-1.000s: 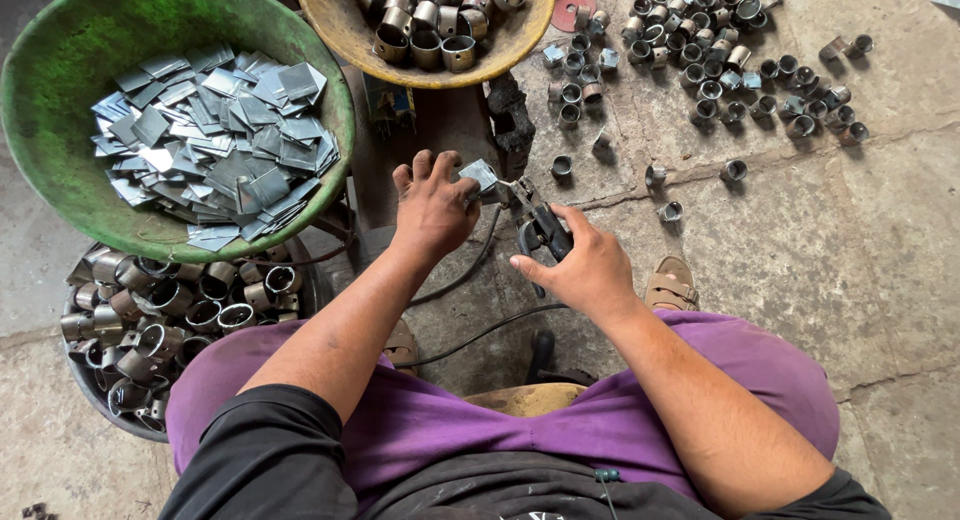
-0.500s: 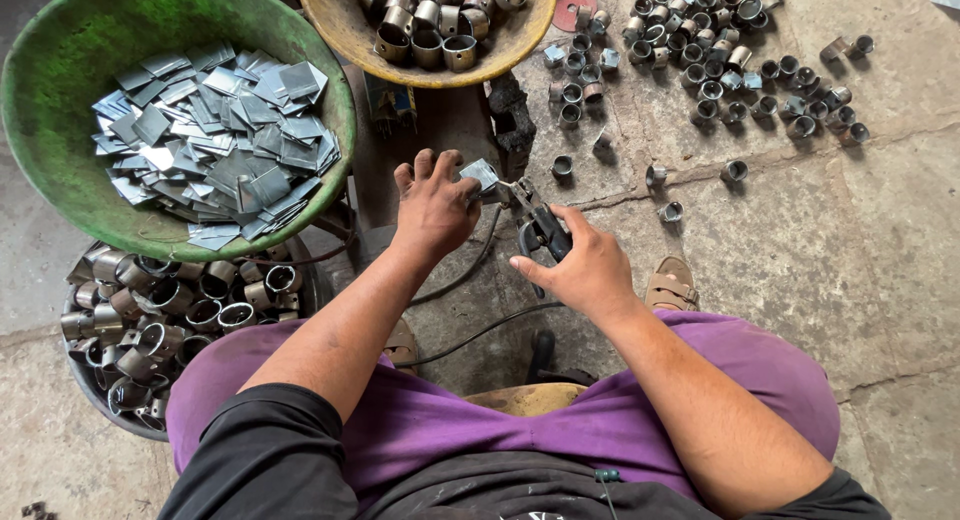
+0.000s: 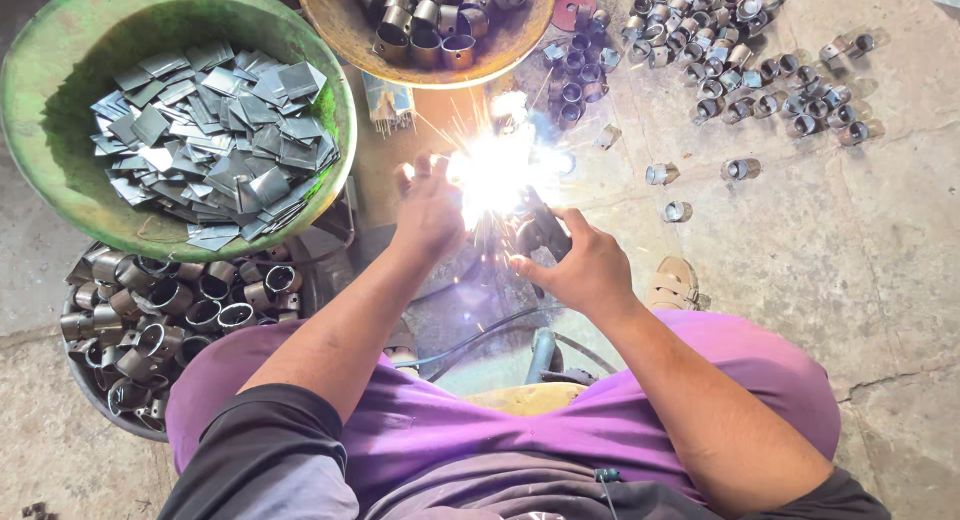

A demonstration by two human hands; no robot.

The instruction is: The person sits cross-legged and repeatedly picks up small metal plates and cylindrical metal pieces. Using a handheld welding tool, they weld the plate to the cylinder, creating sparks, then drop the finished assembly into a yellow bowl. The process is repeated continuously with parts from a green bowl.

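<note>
Nearest to us are the purple trousers (image 3: 640, 420) and, at the left, a dark tub (image 3: 90, 380) full of short metal rings on the floor. Our right hand (image 3: 585, 270) grips a dark welding holder (image 3: 545, 225). Our left hand (image 3: 430, 215) is pressed just beside the bright weld flash (image 3: 495, 170) — the glare hides the piece, so we cannot tell what its fingers hold. Farther left is the green bowl (image 3: 40, 100) of flat metal plates, farther ahead the brown bowl (image 3: 340, 30) of rings, and more rings (image 3: 740, 70) lie scattered on the floor toward the far right.
</note>
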